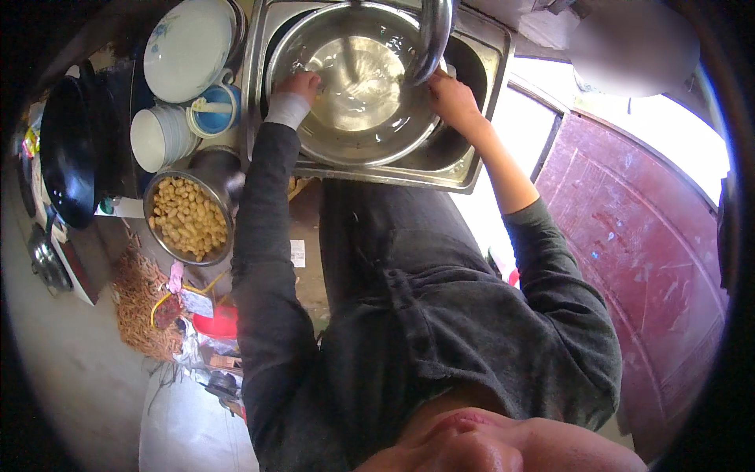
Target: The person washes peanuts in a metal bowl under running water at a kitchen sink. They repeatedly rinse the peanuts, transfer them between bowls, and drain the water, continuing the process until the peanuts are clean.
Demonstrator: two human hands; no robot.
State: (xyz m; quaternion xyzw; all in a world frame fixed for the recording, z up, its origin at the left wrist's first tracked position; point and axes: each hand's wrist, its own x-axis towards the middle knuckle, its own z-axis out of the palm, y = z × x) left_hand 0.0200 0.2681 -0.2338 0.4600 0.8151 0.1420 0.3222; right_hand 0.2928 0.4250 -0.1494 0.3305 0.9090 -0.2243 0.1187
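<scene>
A wide stainless steel basin (365,138) with clear water in it sits inside a stainless steel sink (407,180). My left hand (298,91), with a white band around the wrist, reaches over the basin's left side, its fingers curled close to the water; whether they hold anything is hidden. At the opposite side, my right hand (453,101) has its fingers on the basin's rim, partly behind the curved metal faucet (433,41). To the left of my left forearm stands a metal pot (229,239) full of what look like unshelled peanuts (189,218).
Left of the sink are a white floral plate (189,50), stacked white bowls (156,138), a blue container (217,112) and a black wok (68,153). A brown fibrous heap (141,301) and a red basin (217,321) lie lower down. A reddish door panel (637,248) is at right.
</scene>
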